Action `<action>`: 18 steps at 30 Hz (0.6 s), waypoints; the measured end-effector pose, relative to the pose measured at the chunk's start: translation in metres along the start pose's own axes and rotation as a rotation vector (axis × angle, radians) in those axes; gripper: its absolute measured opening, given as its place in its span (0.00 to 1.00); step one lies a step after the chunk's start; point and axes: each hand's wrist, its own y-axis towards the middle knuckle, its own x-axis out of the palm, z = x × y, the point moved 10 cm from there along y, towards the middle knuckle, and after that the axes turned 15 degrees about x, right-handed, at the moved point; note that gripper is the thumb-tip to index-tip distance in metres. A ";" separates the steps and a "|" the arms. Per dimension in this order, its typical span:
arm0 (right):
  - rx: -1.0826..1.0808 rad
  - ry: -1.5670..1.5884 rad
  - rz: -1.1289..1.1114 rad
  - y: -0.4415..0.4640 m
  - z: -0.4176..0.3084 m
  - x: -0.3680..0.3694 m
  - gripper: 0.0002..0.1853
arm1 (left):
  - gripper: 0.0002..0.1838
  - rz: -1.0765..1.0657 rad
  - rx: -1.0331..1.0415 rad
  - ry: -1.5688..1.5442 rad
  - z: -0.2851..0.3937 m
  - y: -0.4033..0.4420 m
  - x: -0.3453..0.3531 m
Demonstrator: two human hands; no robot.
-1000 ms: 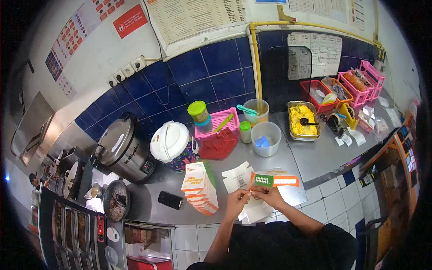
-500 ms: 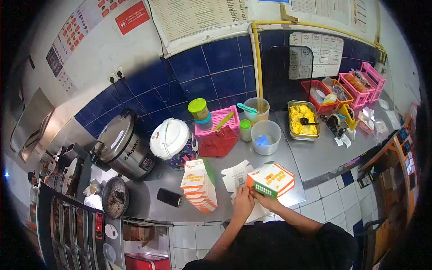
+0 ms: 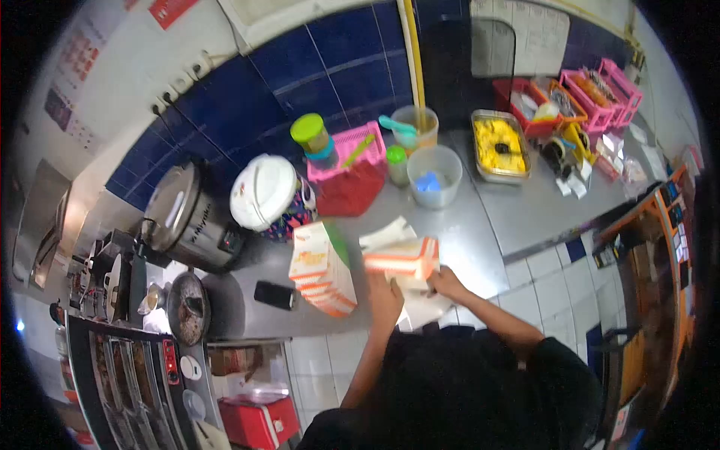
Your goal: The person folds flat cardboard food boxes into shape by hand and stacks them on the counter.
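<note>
A white and orange cardboard food box (image 3: 401, 259), blurred by motion, is between my two hands above the steel counter. My left hand (image 3: 386, 297) grips its lower left side, the thumb pointing up. At its right end, my right hand (image 3: 445, 283) has its fingers closed on the edge. Behind the box lies a flat white carton sheet (image 3: 386, 233), and more pale cardboard (image 3: 421, 309) shows below it, close to my body. To the left of my left hand stands a stack of nested printed boxes (image 3: 322, 268).
A black phone (image 3: 274, 295) lies left of the stack. Behind are a rice cooker (image 3: 196, 225), a white-lidded container (image 3: 262, 193), a red cloth (image 3: 352, 189) and a clear tub (image 3: 435, 177). A glass dish of yellow food (image 3: 501, 146) sits at right.
The box has turned in my hands, its printed green-edged face swinging away, and moved left. My right hand has shifted to its right end. The camera view has tilted down.
</note>
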 end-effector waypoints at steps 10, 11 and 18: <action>0.201 0.255 -0.050 0.006 0.046 0.026 0.27 | 0.39 -0.213 0.154 0.135 0.073 -0.009 0.010; 0.234 0.248 -0.048 0.002 0.045 0.028 0.27 | 0.34 -0.245 0.134 0.068 0.069 -0.015 0.019; 0.307 0.427 -0.118 0.004 0.051 0.030 0.24 | 0.03 0.044 0.062 -0.191 0.034 -0.024 0.028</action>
